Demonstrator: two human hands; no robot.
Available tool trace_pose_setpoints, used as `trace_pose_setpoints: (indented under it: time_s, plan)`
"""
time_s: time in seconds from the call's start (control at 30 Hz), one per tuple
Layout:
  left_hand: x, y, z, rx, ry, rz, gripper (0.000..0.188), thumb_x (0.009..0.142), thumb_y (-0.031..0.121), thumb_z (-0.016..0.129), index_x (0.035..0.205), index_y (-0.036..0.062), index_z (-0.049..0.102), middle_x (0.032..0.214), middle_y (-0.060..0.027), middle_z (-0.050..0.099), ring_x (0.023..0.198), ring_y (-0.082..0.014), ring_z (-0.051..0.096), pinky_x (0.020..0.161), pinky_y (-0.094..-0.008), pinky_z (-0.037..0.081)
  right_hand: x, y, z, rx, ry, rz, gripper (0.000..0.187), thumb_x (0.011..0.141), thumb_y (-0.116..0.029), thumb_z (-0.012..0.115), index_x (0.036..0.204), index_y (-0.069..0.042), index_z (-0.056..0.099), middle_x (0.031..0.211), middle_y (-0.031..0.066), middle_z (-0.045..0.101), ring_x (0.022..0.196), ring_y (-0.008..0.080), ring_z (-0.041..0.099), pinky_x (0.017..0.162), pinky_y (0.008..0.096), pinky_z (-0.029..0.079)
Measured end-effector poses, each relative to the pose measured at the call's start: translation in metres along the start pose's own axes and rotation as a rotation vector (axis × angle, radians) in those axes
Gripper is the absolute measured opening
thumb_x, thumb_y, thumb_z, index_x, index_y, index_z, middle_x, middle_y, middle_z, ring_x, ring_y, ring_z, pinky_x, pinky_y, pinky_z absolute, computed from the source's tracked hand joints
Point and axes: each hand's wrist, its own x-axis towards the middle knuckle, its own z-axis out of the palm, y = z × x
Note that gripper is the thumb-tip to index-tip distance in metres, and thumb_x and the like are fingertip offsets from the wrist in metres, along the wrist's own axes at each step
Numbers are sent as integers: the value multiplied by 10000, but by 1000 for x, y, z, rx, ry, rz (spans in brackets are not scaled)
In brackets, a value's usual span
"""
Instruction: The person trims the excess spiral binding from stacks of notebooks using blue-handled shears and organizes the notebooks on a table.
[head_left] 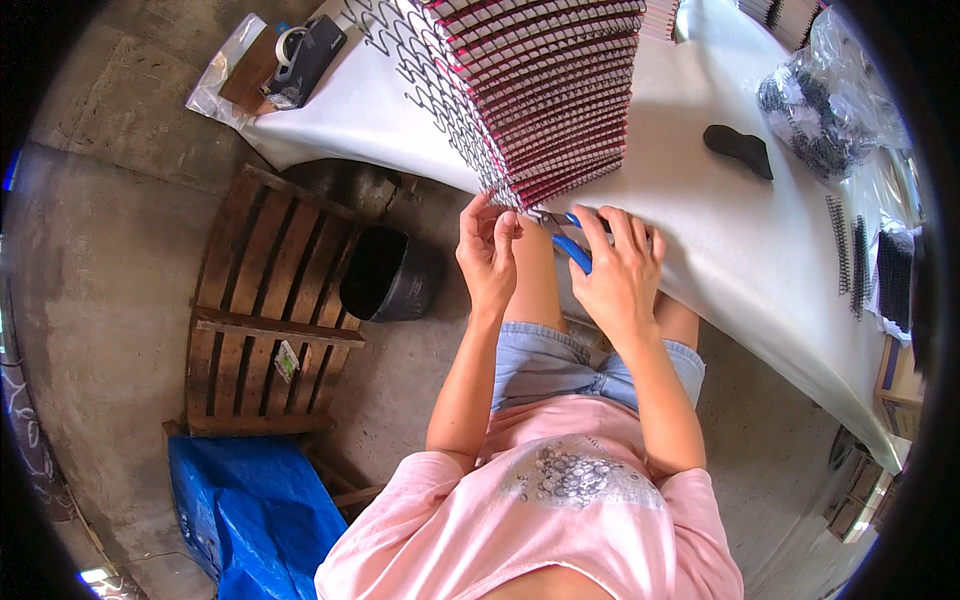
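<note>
At the near edge of the white table (700, 230), my left hand (487, 250) pinches a wire end on the stack of spiral-bound notebooks (560, 90), fingers together, while my right hand (618, 270) closes on blue-handled pliers (572, 250). The stack looks heavy and stiff, its thin coils springy and probably sharp-tipped; I judge the wire best gripped close to the binding, though the tool's tip is hidden
</note>
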Motion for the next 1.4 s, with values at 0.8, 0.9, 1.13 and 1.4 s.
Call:
trace_pose_setpoints:
  time_s: [0.8,0.9,1.13,1.4]
  plan:
    - [0,7,-9,-134,-47,-93,240,935,129,536,1113,-31,528,897,-53,619,753,-85,569,690,-222,488,12,-3,6,41,-5,17,457,657,-217,719,1096,-188,595,972,-1,536,947,177,521,851,446,360]
    - [0,7,-11,-142,-79,-90,230,939,169,537,1101,6,544,943,-40,595,818,-74,559,686,-226,485,13,-4,10,47,-51,25,412,672,-203,706,1070,-172,605,919,19,555,883,203,556,813,421,408]
    - [-12,4,-5,-236,22,-164,237,950,174,513,1100,-9,530,887,-57,603,731,-83,549,688,-214,471,11,7,20,273,-108,67,384,656,-143,707,1030,-148,618,830,57,583,749,254,595,701,380,471]
    - [-2,19,-15,-840,71,-653,361,916,323,429,1087,26,542,910,-62,577,768,-138,549,665,-254,486,10,-5,-4,125,10,20,486,637,-167,731,1105,-185,600,1001,16,543,968,197,519,878,415,352]
